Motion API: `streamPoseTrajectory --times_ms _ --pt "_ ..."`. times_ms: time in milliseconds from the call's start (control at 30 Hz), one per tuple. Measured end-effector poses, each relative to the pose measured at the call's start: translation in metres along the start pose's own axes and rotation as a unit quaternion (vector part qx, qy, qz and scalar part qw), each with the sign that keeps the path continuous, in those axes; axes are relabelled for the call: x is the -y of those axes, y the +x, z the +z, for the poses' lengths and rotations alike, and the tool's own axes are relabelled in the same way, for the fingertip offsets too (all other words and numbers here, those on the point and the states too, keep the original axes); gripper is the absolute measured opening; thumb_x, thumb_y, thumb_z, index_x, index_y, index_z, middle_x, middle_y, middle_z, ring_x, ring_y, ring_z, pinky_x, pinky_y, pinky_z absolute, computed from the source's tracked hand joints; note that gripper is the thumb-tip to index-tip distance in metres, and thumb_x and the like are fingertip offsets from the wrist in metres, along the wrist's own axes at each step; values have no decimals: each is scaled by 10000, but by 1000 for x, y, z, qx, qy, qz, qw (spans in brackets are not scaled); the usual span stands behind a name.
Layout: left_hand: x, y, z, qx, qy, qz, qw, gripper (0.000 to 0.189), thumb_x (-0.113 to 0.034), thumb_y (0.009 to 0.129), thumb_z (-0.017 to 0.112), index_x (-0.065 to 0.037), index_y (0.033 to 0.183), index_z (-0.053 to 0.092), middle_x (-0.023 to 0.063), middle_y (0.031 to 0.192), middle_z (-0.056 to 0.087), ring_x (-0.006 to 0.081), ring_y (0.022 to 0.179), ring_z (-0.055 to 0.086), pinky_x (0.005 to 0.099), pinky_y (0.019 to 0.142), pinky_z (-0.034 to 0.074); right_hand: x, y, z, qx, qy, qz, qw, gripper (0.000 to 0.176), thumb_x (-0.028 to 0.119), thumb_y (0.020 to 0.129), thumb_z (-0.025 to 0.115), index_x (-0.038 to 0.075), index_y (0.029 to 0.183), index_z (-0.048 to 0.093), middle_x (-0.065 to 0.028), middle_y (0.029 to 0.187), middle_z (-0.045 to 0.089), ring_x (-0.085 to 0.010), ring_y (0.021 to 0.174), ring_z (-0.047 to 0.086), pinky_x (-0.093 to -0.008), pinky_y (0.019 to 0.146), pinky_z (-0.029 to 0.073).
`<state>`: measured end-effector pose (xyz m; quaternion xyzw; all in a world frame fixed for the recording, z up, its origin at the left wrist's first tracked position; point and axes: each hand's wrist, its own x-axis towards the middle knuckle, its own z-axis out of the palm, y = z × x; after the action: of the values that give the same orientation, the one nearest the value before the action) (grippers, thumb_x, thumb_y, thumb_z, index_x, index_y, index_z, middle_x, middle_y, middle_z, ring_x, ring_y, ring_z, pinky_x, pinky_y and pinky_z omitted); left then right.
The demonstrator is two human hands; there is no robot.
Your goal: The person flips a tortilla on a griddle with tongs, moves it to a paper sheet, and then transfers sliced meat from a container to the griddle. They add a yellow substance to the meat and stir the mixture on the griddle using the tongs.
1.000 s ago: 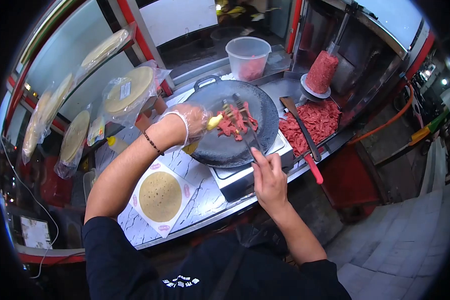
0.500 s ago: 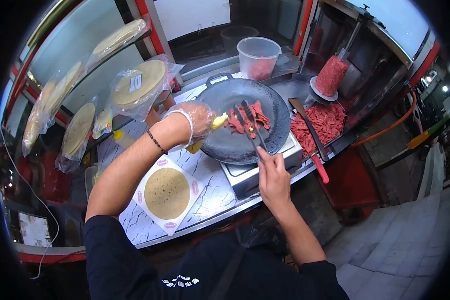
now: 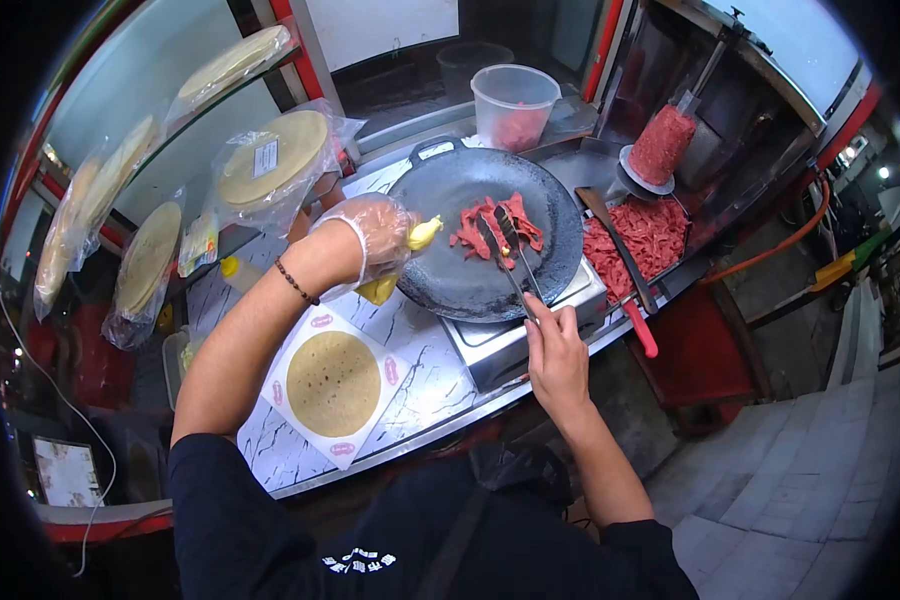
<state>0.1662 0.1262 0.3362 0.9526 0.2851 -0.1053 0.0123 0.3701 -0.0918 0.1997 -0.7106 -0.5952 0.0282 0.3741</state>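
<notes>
My left hand [image 3: 372, 235], in a clear plastic glove, is closed around a soft bag of yellow spread [image 3: 425, 233]. The bag's tip points over the left part of the dark round griddle pan [image 3: 440, 190]. With bare fingers, my right hand [image 3: 557, 355] grips metal tongs [image 3: 523, 275] by the handle end. Their dark tips rest among reddish meat slices [image 3: 470, 238] in the middle of the pan, with a small yellow blob between the arms. Below my left wrist a round flatbread [image 3: 333, 383] lies on white printed paper [image 3: 343, 449].
The pan sits on a stove [image 3: 480, 345]. To its right are a tray of shaved meat [image 3: 640, 235], a red-handled knife [image 3: 635, 300] and a meat cone on a spit [image 3: 660, 148]. Behind stands a clear bucket [image 3: 515, 100]. Bagged flatbreads [image 3: 273, 160] are at left.
My left hand and the yellow bag have drawn back to the left, away from the meat. My right hand has shifted slightly right and down, the tongs still among the slices.
</notes>
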Motion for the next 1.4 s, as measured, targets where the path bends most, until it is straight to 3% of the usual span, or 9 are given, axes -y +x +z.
streamPoseTrajectory --times_ms 300,800,900,1033,1200,1267,1300,1333,1400 --pt "6 4 17 -21 7 20 1000 239 -176 847 681 -70 1059 650 178 843 722 357 822 734 472 735 580 36 2 -6 -69 90 -87 990 441 41 955 660 112 1387 615 -139 941 495 -315 716 571 -421 623 497" --pt "35 -7 35 -90 -15 79 993 338 -250 899 675 -38 1162 656 200 886 709 392 882 707 484 805 558 -18 -12 6 4 -33 6 999 401 161 1002 625 176 1402 600 -156 999 536 -393 789 649 -490 676 539" --pt "37 -43 29 -182 -155 88 967 345 -271 916 664 -77 1201 671 197 975 711 391 899 682 471 847 539 -24 -21 3 0 -62 -18 998 422 149 999 631 166 1418 589 -143 981 540 -373 776 644 -483 657 531" --pt "63 -81 46 -219 -139 77 963 335 -287 960 650 -77 1219 686 184 1156 688 385 1069 627 467 954 493 -25 -23 -5 6 -91 -22 996 466 148 989 647 153 1447 564 -125 962 535 -362 742 646 -468 624 531" --pt "59 -128 32 -176 -284 -39 942 299 -269 994 616 -66 1195 701 176 1181 670 372 1060 613 457 958 481 -45 -33 5 -15 -83 -34 996 512 152 978 665 131 1473 537 -125 960 536 -359 743 657 -464 617 536" --pt "81 -148 53 -189 -326 -91 922 346 -299 984 651 -22 1190 670 166 1093 677 297 983 642 419 905 498 -44 -34 5 -25 -66 -42 997 499 159 984 662 118 1465 536 -136 974 542 -377 751 652 -476 624 528" --pt "106 -159 80 -273 -254 -66 925 300 -255 1009 629 -19 1190 669 137 1053 678 263 985 648 409 894 514 -44 -34 4 -18 -64 -26 997 482 161 987 660 111 1451 542 -144 973 545 -385 754 648 -481 629 524" --pt "115 -168 96 -374 -314 -38 872 262 -151 1003 583 5 1200 658 114 1037 677 248 908 672 372 833 545 -46 -33 2 -13 -64 -10 998 464 163 990 658 104 1437 549 -151 973 549 -393 756 644 -486 633 520" --pt "132 -185 76 -276 -464 -208 816 229 -181 1026 595 -3 1154 663 71 966 692 196 819 682 343 745 562 -46 -25 -11 -26 -47 9 999 421 171 988 662 76 1389 576 -159 938 578 -386 760 646 -473 640 508"
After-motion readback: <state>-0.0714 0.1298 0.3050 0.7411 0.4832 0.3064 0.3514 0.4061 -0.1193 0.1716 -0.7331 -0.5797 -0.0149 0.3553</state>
